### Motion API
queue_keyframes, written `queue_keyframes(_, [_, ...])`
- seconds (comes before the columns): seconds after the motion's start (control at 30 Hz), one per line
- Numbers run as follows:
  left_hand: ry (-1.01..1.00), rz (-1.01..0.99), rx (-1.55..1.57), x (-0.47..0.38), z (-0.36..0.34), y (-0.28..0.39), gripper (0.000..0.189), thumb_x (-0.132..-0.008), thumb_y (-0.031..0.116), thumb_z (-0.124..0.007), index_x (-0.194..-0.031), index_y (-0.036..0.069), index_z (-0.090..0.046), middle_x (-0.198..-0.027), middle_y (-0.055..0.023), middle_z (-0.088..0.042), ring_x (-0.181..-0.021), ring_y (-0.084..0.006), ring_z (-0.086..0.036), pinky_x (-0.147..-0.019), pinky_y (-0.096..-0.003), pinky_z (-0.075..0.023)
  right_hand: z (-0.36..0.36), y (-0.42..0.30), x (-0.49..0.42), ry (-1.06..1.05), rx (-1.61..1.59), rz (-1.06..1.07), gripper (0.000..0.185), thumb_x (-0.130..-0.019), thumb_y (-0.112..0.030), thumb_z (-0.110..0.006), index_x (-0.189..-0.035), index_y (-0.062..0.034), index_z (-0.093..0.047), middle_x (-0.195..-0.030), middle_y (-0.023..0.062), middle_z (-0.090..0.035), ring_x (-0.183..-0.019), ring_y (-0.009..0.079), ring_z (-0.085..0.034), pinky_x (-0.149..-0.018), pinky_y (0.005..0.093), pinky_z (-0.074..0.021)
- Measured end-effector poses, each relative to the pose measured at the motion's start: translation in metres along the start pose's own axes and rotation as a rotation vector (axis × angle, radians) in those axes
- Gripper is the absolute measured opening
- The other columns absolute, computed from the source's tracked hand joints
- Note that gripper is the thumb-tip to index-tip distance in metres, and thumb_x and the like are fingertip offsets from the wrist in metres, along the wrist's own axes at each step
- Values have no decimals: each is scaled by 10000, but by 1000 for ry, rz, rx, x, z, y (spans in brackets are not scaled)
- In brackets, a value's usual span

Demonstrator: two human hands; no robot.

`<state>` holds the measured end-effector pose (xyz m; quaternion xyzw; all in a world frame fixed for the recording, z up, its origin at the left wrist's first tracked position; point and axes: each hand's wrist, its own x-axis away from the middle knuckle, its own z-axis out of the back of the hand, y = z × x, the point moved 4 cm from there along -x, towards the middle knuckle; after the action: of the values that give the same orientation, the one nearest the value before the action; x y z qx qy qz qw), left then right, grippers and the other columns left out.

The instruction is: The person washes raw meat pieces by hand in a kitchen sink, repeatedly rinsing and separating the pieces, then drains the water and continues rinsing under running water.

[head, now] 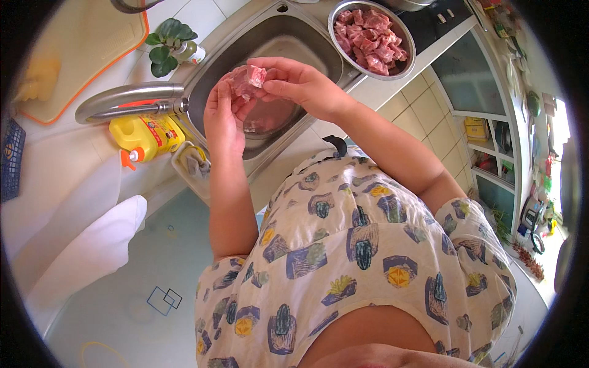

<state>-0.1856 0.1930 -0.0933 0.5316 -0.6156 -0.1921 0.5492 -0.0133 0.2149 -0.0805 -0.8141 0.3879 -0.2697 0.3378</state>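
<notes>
Over a stainless steel sink, both my hands hold one chunk of raw meat with a pale, bone-like or fatty end. My left hand grips it from the left side, fingers curled around it. From the right, my right hand pinches the pale end between thumb and fingers. Below my hands the sink holds cloudy pinkish water, with something pale at the surface near the front that I cannot make out. A metal bowl heaped with raw meat chunks stands right of the sink.
A curved steel faucet reaches out left of the sink. Near it are a yellow detergent jug, a caddy with a cloth, a potted plant and an orange-edged cutting board. A dark cooktop lies beyond the bowl.
</notes>
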Motion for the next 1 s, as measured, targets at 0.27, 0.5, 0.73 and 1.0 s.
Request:
queue_keyframes(0.27, [-168,20,102,13,-26,10,337,-955,271,-621,-1215,64,-569,-1075,-33,-659,-959,-104,-636,-863,-246,-533,-14,-11,-1,60,164,127,398,-910,-114,-663,-1297,-67,-580,-1028,15,-664,-952,84,-605,-869,266,-495])
queue_keyframes(0.5, [-262,104,262,5,-15,-8,293,-926,247,-663,-1161,85,-596,-1076,-6,-662,-957,-85,-634,-839,-224,-524,-15,-7,-6,74,274,135,328,-909,-99,-671,-1229,-31,-637,-1057,31,-687,-964,77,-625,-883,243,-496])
queue_keyframes(0.73, [-253,89,291,4,-18,-11,258,-917,231,-672,-1125,88,-617,-1066,-5,-666,-934,-76,-630,-839,-222,-519,-18,-9,-8,177,271,162,262,-857,-216,-746,-1087,-94,-730,-948,30,-691,-870,91,-655,-791,246,-518])
queue_keyframes(1.0, [-291,160,412,0,-18,-16,245,-935,216,-648,-1132,73,-621,-1075,-9,-671,-922,-83,-634,-832,-218,-526,-14,-13,-9,248,392,325,247,-922,-192,-663,-1124,-55,-704,-952,45,-698,-884,108,-658,-816,257,-522])
